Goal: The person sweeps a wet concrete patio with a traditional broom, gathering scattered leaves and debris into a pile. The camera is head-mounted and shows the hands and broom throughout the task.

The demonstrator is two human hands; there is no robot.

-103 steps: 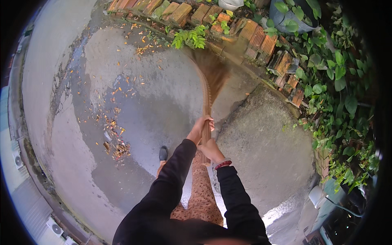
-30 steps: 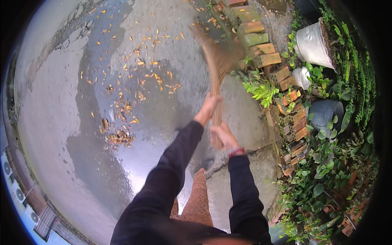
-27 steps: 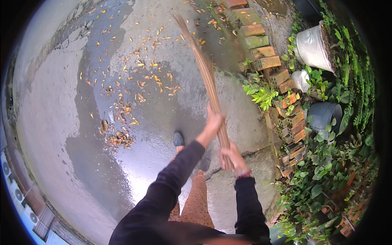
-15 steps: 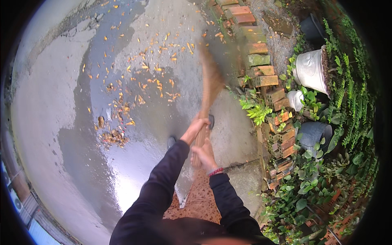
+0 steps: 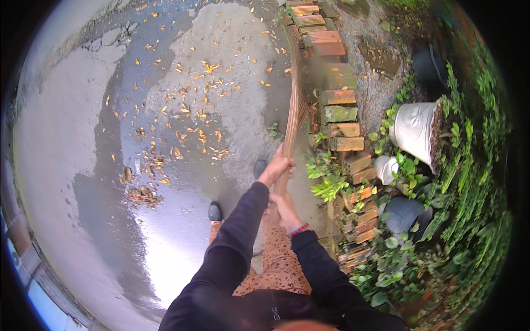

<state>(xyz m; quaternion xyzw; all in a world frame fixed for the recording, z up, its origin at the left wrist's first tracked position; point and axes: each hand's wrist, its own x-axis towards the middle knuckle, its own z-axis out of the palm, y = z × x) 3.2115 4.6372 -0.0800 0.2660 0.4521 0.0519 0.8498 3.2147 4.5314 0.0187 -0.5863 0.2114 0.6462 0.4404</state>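
A brown straw broom [image 5: 295,105] stretches away from me, its far bristles at the foot of the brick edging on the right. My left hand [image 5: 277,169] is wrapped round the broom's bound handle, farther out. Closer to my body, my right hand [image 5: 284,209], with a red bracelet at the wrist, also grips the handle. Scattered yellow and brown leaves [image 5: 187,132] lie left of the broom on the wet concrete. A thicker clump of leaves [image 5: 144,196] sits farther left and nearer to me.
Stacked bricks [image 5: 338,114] line the ground's right side. Beyond them stand a white planter [image 5: 415,132], a small white pot [image 5: 386,169], a dark bucket [image 5: 429,69] and a grey pot [image 5: 406,215] among green plants [image 5: 464,182]. My dark shoe [image 5: 215,211] is on the wet concrete [image 5: 187,231].
The broom has swung right toward the bricks, both hands still on its handle. My feet have shifted, one now ahead of the other. Leaves and bricks appear lower and farther left.
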